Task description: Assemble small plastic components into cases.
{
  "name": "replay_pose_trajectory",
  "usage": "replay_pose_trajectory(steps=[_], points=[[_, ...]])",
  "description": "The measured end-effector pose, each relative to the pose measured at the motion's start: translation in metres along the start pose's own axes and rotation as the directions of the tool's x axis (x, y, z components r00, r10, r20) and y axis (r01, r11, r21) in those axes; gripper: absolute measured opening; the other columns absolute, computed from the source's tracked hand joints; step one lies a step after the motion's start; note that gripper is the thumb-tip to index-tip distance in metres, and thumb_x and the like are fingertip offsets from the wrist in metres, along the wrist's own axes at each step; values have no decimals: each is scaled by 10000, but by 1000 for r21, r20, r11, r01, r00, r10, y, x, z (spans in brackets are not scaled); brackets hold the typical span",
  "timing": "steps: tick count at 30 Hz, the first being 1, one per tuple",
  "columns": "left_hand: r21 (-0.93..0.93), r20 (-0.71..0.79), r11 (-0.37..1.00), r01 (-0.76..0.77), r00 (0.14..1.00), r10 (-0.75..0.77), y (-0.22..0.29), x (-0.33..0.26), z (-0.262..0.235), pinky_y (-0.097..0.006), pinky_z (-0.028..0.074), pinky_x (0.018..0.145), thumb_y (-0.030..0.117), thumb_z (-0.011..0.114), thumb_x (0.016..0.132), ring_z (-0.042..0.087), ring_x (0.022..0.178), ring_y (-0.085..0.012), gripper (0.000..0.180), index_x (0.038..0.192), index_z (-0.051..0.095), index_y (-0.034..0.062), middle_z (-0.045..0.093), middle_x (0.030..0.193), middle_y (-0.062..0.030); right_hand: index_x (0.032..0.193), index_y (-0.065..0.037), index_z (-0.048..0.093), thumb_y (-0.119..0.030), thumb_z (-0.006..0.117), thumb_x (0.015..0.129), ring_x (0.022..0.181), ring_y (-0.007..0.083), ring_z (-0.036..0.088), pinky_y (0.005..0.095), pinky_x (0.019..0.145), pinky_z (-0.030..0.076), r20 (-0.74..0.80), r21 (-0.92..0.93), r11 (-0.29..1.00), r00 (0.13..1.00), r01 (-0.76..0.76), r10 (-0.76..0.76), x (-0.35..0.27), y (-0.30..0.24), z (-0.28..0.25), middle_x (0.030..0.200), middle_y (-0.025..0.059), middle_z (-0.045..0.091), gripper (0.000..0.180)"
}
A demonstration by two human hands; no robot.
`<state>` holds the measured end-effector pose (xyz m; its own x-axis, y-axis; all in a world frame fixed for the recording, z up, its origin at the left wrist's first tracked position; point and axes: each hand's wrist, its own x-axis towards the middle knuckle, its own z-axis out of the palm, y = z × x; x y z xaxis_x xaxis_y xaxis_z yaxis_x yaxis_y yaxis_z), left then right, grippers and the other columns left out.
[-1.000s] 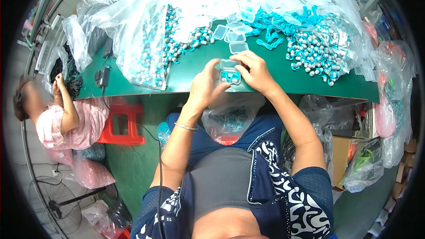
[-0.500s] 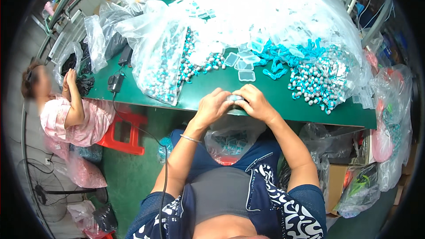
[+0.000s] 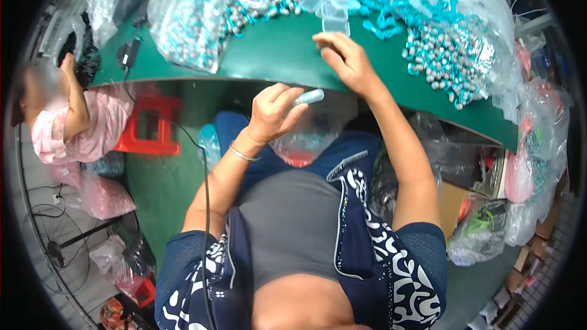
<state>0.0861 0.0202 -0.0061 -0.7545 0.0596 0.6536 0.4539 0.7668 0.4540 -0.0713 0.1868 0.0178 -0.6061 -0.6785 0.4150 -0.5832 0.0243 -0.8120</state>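
My left hand [image 3: 273,110] is closed on a small clear plastic case [image 3: 309,97] with something light blue inside, held just off the table's front edge above my lap. My right hand [image 3: 350,64] lies over the green tabletop [image 3: 269,55] with its fingers stretched out and the thumb apart, holding nothing that I can see. Right beyond its fingertips are several clear plastic boxes [image 3: 335,27]. A tangle of turquoise cords [image 3: 385,18] lies to the right of them.
Heaps of small grey-and-blue pieces lie at the left [image 3: 235,21] and right [image 3: 449,64]. A plastic bag [image 3: 312,137] hangs under the table edge by my knees. A black cable [image 3: 205,208] runs past my left arm. Another person sits by a red stool [image 3: 150,125].
Both hands were together on the small case at the table edge. Now the left hand holds it alone, closer to me, and the right hand has moved toward the boxes. The view has tilted down.
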Motion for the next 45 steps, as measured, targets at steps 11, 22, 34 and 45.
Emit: replay_pose_trajectory(steps=[11, 22, 34, 45], points=[[333, 744, 928, 165, 558, -366, -50, -132, 95, -438, 535, 707, 288, 673, 845, 657, 823, -344, 257, 943, 670, 51, 635, 889, -134, 1040, -88, 687, -75, 697, 776, 1045, 297, 560, 392, 870, 467, -358, -392, 917, 931, -74, -78, 1, 16, 3, 1063, 83, 633, 264], [-211, 219, 975, 66, 976, -19, 9, 23, 10, -397, 516, 625, 94, 708, 816, 638, 707, -302, 151, 958, 678, 54, 629, 778, -117, 861, -171, 717, -146, 734, 753, 988, 219, 567, 428, 881, 356, -212, -591, 806, 970, -33, -117, -5, 10, 5, 899, -24, 666, 112], [457, -161, 841, 291, 956, -244, -80, 129, 32, -425, 517, 704, 207, 735, 792, 663, 824, -303, 201, 963, 689, 113, 654, 881, -89, 772, -166, 711, -194, 760, 711, 807, 198, 585, 390, 828, 348, -152, -566, 822, 973, 59, -174, -4, 1, 5, 802, -32, 670, 84], [240, -134, 905, 350, 936, -326, -67, 119, 41, -449, 524, 715, 132, 637, 822, 652, 828, -334, 155, 967, 673, 90, 653, 889, -117, 809, -158, 705, -125, 720, 761, 819, 198, 597, 376, 828, 362, -359, -520, 854, 916, -36, -180, -4, 8, 4, 811, -16, 650, 60]])
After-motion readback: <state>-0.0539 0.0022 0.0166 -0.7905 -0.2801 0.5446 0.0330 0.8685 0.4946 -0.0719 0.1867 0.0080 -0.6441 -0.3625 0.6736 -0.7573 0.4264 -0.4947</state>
